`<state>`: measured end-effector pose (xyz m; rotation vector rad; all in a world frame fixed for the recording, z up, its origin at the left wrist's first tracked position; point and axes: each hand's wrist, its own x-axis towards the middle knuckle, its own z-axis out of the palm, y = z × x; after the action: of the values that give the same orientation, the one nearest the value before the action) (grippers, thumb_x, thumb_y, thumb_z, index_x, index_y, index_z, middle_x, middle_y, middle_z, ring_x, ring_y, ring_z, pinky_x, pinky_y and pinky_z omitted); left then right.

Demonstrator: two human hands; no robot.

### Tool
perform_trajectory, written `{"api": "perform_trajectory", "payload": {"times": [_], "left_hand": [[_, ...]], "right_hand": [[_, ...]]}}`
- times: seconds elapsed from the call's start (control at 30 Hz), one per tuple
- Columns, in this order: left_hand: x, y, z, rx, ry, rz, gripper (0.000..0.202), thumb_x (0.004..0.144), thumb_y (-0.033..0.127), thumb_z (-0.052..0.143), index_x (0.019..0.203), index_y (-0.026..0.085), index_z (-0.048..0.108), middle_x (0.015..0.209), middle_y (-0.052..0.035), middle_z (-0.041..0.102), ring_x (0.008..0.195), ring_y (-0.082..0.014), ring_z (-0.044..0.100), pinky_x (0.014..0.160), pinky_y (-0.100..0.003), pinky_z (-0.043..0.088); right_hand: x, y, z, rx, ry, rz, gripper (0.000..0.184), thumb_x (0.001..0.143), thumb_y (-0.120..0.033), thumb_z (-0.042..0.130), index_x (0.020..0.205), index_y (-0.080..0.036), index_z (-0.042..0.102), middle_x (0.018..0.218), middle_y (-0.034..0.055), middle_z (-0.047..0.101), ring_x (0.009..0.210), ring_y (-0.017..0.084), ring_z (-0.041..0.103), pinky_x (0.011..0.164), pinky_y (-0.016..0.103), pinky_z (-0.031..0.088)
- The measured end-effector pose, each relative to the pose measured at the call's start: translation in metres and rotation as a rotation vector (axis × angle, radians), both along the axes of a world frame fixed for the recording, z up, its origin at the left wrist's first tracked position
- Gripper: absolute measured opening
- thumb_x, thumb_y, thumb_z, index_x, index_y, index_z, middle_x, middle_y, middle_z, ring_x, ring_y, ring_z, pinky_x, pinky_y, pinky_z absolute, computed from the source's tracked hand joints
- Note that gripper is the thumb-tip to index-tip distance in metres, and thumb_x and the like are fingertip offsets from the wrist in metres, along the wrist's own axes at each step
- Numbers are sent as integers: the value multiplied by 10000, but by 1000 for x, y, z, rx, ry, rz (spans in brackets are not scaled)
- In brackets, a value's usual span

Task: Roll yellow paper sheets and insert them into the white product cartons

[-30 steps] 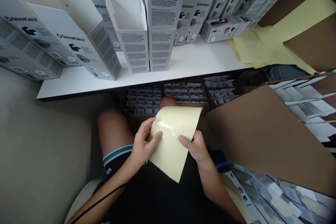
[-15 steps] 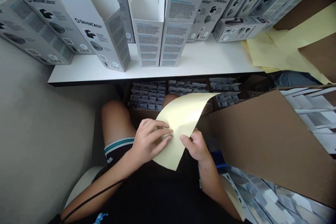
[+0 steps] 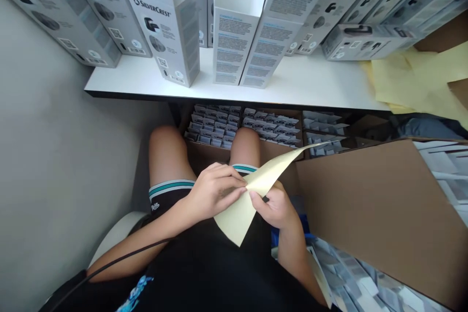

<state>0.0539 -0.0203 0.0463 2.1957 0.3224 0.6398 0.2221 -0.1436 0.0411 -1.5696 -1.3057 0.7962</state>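
Over my lap I hold a pale yellow sheet of paper [image 3: 236, 219], bent and creased between my two hands. My left hand [image 3: 219, 189] has its thumb and fingertips pinched together on the sheet's left side. On the right, my right hand [image 3: 273, 204] grips the sheet with the thumb on top and the fingers hidden behind it. The sheet's upper end sweeps up to the right as a narrow, edge-on strip, and its lower corner hangs above my lap.
Grey-and-white printed boxes [image 3: 161, 29], some with open tops, stand on the white shelf [image 3: 146, 75] ahead. More yellow sheets [image 3: 409, 78] lie at its right end. Cartons of small packets [image 3: 270, 124] sit beneath. A large brown carton [image 3: 373, 209] stands at my right; a grey wall at left.
The sheet has gone from a broad, curved face to a sharply bent, nearly edge-on shape. My left fingers have closed from spread to pinched. The view has shifted, showing more of my knees.
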Motion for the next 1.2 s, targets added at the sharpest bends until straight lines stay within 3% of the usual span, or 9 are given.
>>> {"api": "perform_trajectory", "payload": {"times": [0.33, 0.47, 0.57, 0.67, 0.77, 0.87, 1.0, 1.1, 1.2], "left_hand": [[0, -6, -7, -189, -12, 93, 152, 908, 223, 629, 806, 212, 742, 825, -25, 782, 758, -174, 699, 749, -327, 450], [0, -5, -13, -379, -109, 191, 172, 939, 234, 605, 812, 196, 713, 832, -45, 738, 780, -179, 667, 760, -321, 481], [-2, 1, -16, -511, -263, 327, 194, 954, 277, 599, 811, 196, 702, 863, -57, 697, 834, -190, 643, 774, -312, 502], [-5, 9, -21, -558, -322, 378, 241, 938, 330, 628, 750, 193, 691, 802, -46, 666, 784, -184, 617, 742, -295, 495], [-6, 12, -28, -611, -272, 327, 309, 925, 401, 638, 704, 189, 678, 752, -43, 655, 738, -183, 612, 712, -286, 490], [-5, 9, -36, -651, -206, 285, 379, 907, 485, 636, 676, 187, 665, 725, -47, 652, 712, -192, 613, 694, -287, 489], [-5, 3, -43, -677, -156, 283, 439, 876, 562, 634, 645, 189, 644, 719, -56, 649, 698, -205, 603, 684, -298, 484], [-6, 2, -49, -703, -146, 290, 443, 866, 574, 634, 640, 194, 631, 718, -52, 635, 698, -209, 593, 685, -301, 475], [-6, 2, -56, -711, -137, 303, 444, 869, 579, 627, 647, 195, 623, 721, -46, 617, 706, -208, 579, 696, -303, 461]], "right_hand": [[-2, 5, 4, -1, -133, 125, 245, 884, -309, 628, 666, -220, 697, 653, 29, 695, 617, 203, 660, 645, 318, 555], [13, -1, 7, 60, -189, 100, 215, 895, -242, 592, 755, -234, 754, 734, 43, 747, 720, 231, 715, 710, 324, 583], [41, -11, 12, 163, -252, -89, 167, 877, -230, 625, 836, -252, 786, 848, 50, 786, 809, 249, 741, 740, 324, 596], [80, -9, 22, 377, -282, -423, 65, 799, -252, 722, 814, -237, 783, 790, 36, 779, 738, 240, 734, 712, 331, 599], [123, 18, 37, 785, -166, -792, 119, 740, -301, 742, 793, -195, 747, 731, 24, 740, 746, 244, 729, 748, 380, 603], [162, 57, 50, 1088, 10, -981, 207, 692, -326, 696, 835, -176, 694, 804, 26, 733, 851, 255, 728, 810, 423, 601], [193, 94, 43, 809, 272, -1111, 287, 688, -456, 668, 800, -205, 586, 730, -13, 680, 677, 163, 675, 607, 286, 583], [197, 104, 22, 526, 378, -1010, 392, 651, -542, 739, 684, -210, 534, 523, -47, 579, 388, 108, 506, 336, 224, 407], [194, 101, 6, 334, 424, -869, 487, 615, -608, 799, 625, -186, 555, 425, -12, 570, 299, 120, 487, 261, 206, 321]]}}
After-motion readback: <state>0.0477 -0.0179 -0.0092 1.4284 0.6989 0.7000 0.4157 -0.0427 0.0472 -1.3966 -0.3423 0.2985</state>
